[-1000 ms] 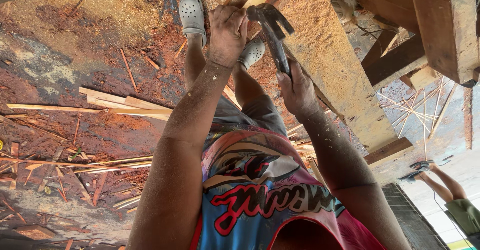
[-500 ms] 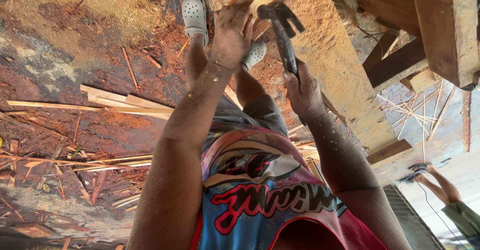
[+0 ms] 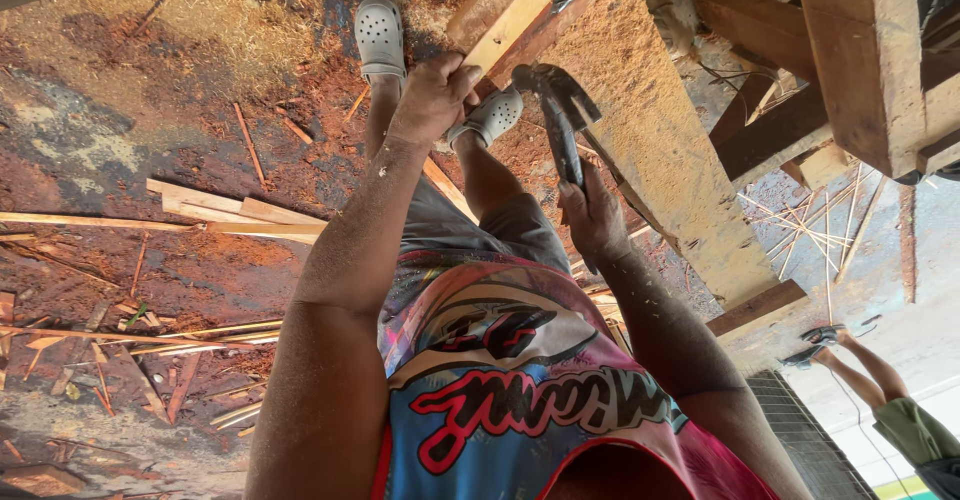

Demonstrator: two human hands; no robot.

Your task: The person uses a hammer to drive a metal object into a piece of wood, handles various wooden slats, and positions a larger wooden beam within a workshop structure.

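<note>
Hammer [image 3: 560,125] sits gripped in the right hand [image 3: 592,218], head raised near the batten [image 3: 520,10] the left hand [image 3: 432,100] clamps; steady grip and short swings should suit best.

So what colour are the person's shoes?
Light grey clogs with holes, seen best in the head view.

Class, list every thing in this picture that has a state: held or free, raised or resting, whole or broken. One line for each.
Left hand: closed around the pale wooden strip.
Pale wooden strip: held, slanting up past the sawdust-covered workbench.
Right hand: gripping the hammer's handle.
Dark metal claw hammer: raised, head beside the strip.
Grey perforated clogs: worn, on the sawdust floor.
Thin wood offcuts: loose, scattered on the floor.
</note>
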